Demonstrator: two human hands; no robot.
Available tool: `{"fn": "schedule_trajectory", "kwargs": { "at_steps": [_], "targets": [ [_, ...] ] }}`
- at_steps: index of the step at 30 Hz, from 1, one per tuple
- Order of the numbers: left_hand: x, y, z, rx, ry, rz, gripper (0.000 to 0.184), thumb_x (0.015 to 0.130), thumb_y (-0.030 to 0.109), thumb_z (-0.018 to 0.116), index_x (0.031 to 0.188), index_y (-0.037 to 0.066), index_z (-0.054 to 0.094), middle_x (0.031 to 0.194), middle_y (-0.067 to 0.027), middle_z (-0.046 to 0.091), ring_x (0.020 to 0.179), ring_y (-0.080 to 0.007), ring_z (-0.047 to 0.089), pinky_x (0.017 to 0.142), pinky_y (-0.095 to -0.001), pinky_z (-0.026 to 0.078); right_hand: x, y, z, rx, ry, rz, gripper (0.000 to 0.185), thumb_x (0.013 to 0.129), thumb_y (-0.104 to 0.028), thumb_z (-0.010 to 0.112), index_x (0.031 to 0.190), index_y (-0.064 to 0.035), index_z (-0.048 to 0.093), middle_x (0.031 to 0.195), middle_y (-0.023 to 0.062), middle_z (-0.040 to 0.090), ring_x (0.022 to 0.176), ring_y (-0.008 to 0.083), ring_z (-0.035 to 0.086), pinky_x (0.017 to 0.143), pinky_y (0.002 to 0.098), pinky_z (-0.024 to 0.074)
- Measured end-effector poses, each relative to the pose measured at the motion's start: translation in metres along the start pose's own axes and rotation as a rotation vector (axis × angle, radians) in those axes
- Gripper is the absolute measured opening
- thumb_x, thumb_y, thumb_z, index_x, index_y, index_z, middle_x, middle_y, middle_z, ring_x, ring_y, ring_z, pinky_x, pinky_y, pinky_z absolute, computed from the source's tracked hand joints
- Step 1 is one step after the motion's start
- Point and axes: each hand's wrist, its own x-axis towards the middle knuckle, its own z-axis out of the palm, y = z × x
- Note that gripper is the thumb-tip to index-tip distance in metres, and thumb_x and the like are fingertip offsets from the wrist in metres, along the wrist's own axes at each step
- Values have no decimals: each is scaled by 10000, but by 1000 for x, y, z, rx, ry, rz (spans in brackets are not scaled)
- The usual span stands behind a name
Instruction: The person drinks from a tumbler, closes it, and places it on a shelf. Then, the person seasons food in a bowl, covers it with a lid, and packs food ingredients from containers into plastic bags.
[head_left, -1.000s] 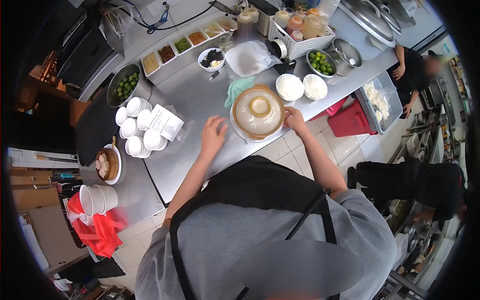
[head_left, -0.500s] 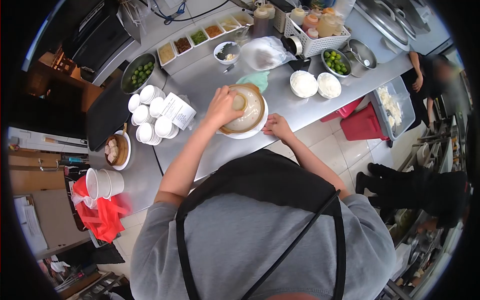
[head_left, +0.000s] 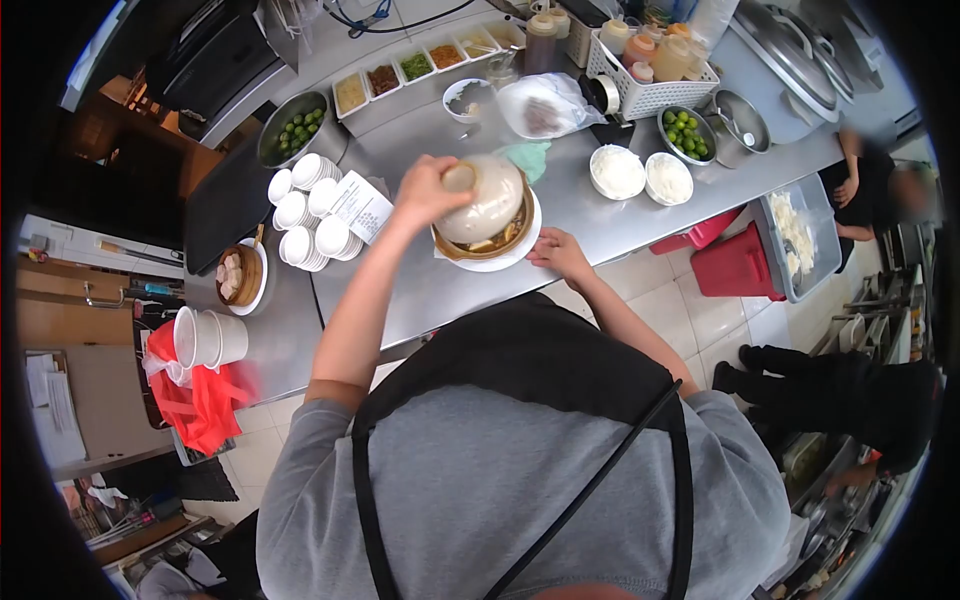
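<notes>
My left hand [head_left: 437,194] grips the round knob of a glazed lid [head_left: 493,200], which is raised and tilted over a clay pot [head_left: 518,243]. Brown food [head_left: 492,242] shows inside the pot below the lid's near edge. Under the pot lies a white plate [head_left: 536,222]. My right hand [head_left: 561,252] rests at the plate's right rim, its fingers stretched out and touching the edge. Just behind the pot is a crumpled green cloth [head_left: 528,158].
Two bowls of white rice [head_left: 617,172] stand to the right. On the left are stacked white cups [head_left: 312,205], a paper slip [head_left: 361,206] and a bamboo steamer [head_left: 238,277]. Limes fill a metal bowl [head_left: 687,135]. Co-workers [head_left: 850,390] are at the right.
My left hand has lifted the lid off the pot's near rim and tilted it, so the food shows. My right hand stays at the plate's edge. The whole view has shifted slightly.
</notes>
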Motion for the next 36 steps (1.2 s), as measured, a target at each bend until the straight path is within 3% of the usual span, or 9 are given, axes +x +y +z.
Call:
{"fn": "schedule_trajectory", "kwargs": {
  "at_steps": [2, 19, 21, 22, 25, 27, 30, 33, 36],
  "targets": [
    [-8, 7, 18, 152, 6, 101, 548, 544, 273, 695, 1004, -8, 597, 925, -176, 531, 941, -308, 488, 851, -364, 408, 0, -1, 1, 1, -1, 4, 353, 841, -40, 465, 1174, 64, 413, 952, 136, 568, 851, 193, 597, 743, 277, 501],
    [-23, -10, 23, 327, 158, 109, 589, 573, 232, 691, 1060, -60, 535, 1038, -175, 477, 985, -317, 448, 847, -361, 425, 19, -6, 32, -129, -122, -50, 282, 827, -19, 461, 1086, 91, 476, 959, 138, 582, 843, 195, 598, 752, 279, 502],
    [-20, -15, 17, 314, 135, 92, 576, 584, 231, 684, 1061, -56, 535, 1046, -175, 470, 997, -315, 441, 856, -363, 421, 39, -1, 23, -444, -178, -86, 275, 823, -36, 471, 1078, 66, 497, 964, 124, 578, 831, 188, 599, 732, 270, 503],
    [-19, -17, 15, 314, 146, 92, 576, 584, 231, 684, 1061, -56, 535, 1046, -175, 470, 997, -315, 441, 856, -363, 421, 51, 0, 15, -644, -183, -202, 233, 812, -97, 510, 1003, 22, 570, 842, 88, 602, 741, 157, 600, 668, 248, 494],
    [-14, -16, 11, 308, 91, 77, 570, 583, 241, 689, 1040, -65, 538, 1043, -183, 462, 1008, -314, 432, 861, -367, 420, 70, -43, -8, -1032, -306, -113, 218, 799, -169, 546, 890, 14, 621, 671, 51, 589, 642, 137, 583, 610, 244, 471],
    [-12, -12, 10, 327, 46, 42, 580, 576, 258, 700, 1020, -77, 536, 1036, -192, 457, 1021, -318, 423, 867, -369, 418, 61, -94, -7, -1015, -157, -185, 243, 779, -222, 575, 824, 5, 647, 600, 45, 581, 590, 129, 563, 585, 250, 451],
    [-14, -12, 8, 285, 64, 23, 606, 560, 258, 710, 1034, -72, 528, 1036, -200, 446, 1015, -332, 416, 879, -371, 400, 87, -134, -6, -856, -26, -361, 205, 731, -185, 606, 857, -31, 655, 744, 157, 639, 686, 235, 615, 653, 318, 467],
    [-15, -12, 0, 279, 147, 29, 616, 547, 253, 720, 1043, -60, 530, 990, -194, 462, 982, -333, 432, 877, -379, 387, 122, -182, 7, -904, -33, -471, 227, 737, -224, 622, 891, -61, 661, 797, 150, 645, 717, 235, 623, 670, 322, 469],
    [-12, -22, -18, -61, 209, -90, 579, 596, 259, 727, 1032, -73, 538, 911, -146, 530, 900, -266, 526, 820, -334, 425, 183, -215, 27, -982, -43, -596, 234, 730, -243, 616, 870, -60, 659, 807, 137, 644, 754, 272, 619, 692, 345, 469]
  ]
}}
